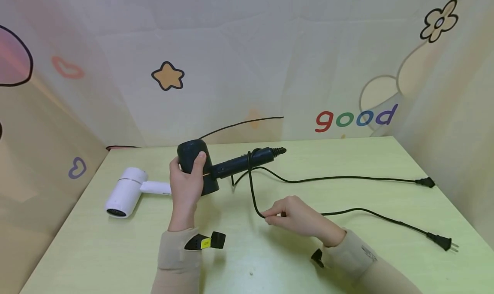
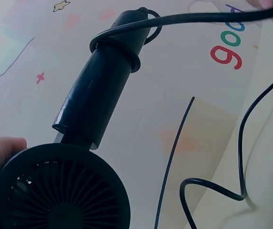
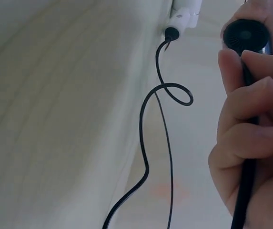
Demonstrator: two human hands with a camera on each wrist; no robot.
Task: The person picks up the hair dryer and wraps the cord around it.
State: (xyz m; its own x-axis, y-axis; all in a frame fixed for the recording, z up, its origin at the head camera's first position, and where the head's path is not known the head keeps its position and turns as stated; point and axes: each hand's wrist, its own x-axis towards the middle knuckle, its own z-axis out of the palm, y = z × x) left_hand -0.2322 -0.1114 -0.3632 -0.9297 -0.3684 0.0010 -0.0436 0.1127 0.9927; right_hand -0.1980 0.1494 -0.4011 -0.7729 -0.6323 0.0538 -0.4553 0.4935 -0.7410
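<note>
My left hand grips a black hair dryer by its barrel, with the handle pointing right and slightly up. The dryer's black cord loops round the handle; in the left wrist view the wrap lies near the handle's far end. Lower right of the handle, my right hand pinches the cord between thumb and fingers. From there the cord runs under the hand to a two-pin plug at the right. The vented end of the barrel faces the left wrist camera.
A white hair dryer lies on the pale green table, left of my left hand, which hides its handle's end. Its black cord stretches behind my hands to a second plug. A printed curtain closes off the back and sides.
</note>
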